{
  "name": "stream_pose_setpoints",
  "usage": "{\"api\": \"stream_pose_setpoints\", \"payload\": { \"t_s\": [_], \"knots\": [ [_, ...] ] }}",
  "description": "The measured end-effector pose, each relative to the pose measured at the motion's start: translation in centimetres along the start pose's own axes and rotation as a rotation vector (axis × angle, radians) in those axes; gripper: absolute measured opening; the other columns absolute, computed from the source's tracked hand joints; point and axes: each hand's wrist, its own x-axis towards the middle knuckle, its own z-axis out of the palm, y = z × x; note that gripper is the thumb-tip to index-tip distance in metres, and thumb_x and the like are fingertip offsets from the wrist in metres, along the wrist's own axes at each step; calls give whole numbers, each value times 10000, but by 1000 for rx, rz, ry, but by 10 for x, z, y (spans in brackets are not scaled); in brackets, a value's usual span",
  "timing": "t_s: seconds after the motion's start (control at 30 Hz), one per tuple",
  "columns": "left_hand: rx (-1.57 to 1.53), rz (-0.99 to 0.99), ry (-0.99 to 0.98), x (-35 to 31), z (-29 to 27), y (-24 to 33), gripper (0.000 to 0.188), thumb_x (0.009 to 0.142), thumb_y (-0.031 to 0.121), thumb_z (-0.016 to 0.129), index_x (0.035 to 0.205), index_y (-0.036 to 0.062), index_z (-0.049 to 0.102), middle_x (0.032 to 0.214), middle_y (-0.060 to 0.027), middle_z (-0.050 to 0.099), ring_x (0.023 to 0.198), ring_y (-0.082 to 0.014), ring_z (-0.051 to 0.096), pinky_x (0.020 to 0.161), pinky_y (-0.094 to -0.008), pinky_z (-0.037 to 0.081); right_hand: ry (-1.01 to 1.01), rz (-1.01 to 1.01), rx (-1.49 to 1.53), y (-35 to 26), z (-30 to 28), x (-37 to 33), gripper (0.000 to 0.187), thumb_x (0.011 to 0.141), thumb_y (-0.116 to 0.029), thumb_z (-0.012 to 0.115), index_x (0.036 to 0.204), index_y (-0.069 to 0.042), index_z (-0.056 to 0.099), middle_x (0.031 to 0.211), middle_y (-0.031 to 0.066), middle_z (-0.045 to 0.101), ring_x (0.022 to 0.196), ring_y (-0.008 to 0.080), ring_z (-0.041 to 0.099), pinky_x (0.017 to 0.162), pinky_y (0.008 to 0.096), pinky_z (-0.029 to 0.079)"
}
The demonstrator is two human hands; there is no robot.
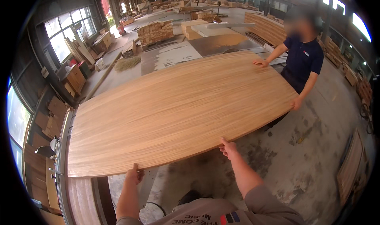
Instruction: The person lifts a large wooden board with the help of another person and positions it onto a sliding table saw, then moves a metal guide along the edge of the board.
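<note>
One wooden tabletop (178,114) — a large, boat-shaped panel with lengthwise grain — lies level, its left end over a metal-edged bench (65,153). At the panel's near edge your left hand (134,174) grips the rim, thumb on top, the other fingers curled under and hidden. Further right along that edge your right hand (228,147) does likewise: thumb pressed on the upper face, remaining fingers out of sight beneath. Two more hands hold the panel's far end — a co-worker in a dark shirt (303,60) rests one hand (260,62) flat on top and clasps the corner with the other (296,103). Beyond the panel stand several stacks of cut timber (155,31); below it lies stained concrete floor (293,161).
</note>
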Motion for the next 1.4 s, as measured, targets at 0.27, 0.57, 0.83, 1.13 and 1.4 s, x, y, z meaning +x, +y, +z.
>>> {"api": "stream_pose_setpoints", "payload": {
  "t_s": [0.27,0.57,0.83,1.13,1.4],
  "knots": [
    [21,-34,-9,-18,7,8,375,914,483,479,976,115,501,712,-89,618,533,-178,557,403,-255,415,93,-2,51,9,0,-17,450,764,-512,676,933,-109,574,798,49,647,670,145,612,525,278,408],
    [-112,-84,-75,-14,-18,1,325,913,473,489,928,150,526,660,-47,587,522,-143,532,415,-241,418,94,12,40,18,1,-40,434,788,-500,658,950,-106,576,836,53,646,702,141,605,548,263,424],
    [-69,-143,-203,-37,-13,13,334,919,403,517,843,80,553,634,-32,569,507,-130,547,391,-240,428,28,29,150,38,-31,-41,474,816,-518,616,1030,-102,546,831,51,596,736,152,558,561,290,407],
    [-89,-74,-63,-109,33,2,313,902,404,550,954,95,539,749,-57,620,581,-138,577,480,-262,464,126,-47,248,-20,-42,-88,489,841,-511,587,1059,-76,538,895,26,596,816,149,535,643,308,381],
    [-100,-5,-42,-105,33,-5,354,892,462,534,921,109,547,699,-35,605,578,-150,568,477,-277,449,98,-56,198,-28,-47,-85,438,816,-514,620,951,-103,550,787,18,608,694,138,589,547,278,406]
  ]
}}
